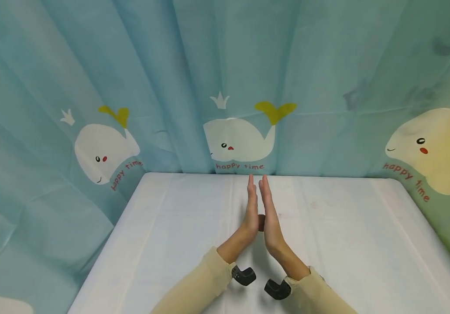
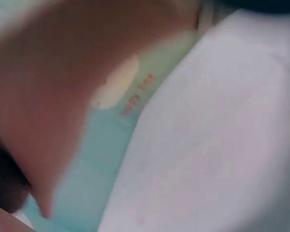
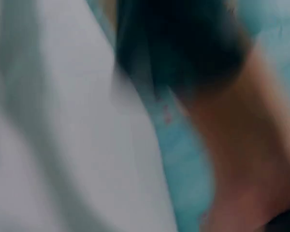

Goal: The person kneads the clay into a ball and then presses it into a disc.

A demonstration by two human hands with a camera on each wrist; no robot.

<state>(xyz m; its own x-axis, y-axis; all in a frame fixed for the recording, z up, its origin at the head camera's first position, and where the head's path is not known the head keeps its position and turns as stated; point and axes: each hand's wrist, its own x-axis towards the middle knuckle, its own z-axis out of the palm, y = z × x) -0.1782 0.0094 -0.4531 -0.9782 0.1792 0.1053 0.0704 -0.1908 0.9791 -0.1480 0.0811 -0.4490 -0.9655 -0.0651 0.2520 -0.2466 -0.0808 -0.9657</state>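
In the head view both hands stand upright over the white table, palms facing each other and fingers straight. Between the palms sits a small dark brown thing (image 1: pixel 262 223), mostly hidden by the hands; I cannot tell its kind. The left hand (image 1: pixel 251 213) is on one side of it and the right hand (image 1: pixel 272 218) on the other, with a narrow gap between the fingertips. In the left wrist view a dark rounded shape (image 2: pixel 7 181) lies against the blurred hand (image 2: pixel 43 96). The right wrist view has a dark shape (image 3: pixel 286 222) by that hand (image 3: pixel 251 174).
A white-covered table (image 1: pixel 193 209) lies under the hands. Blue-green curtains (image 1: pixel 240 52) with printed whales hang behind and at both sides. Each wrist wears a black camera mount, one on the left (image 1: pixel 243 275) and one on the right (image 1: pixel 277 289), close to each other.
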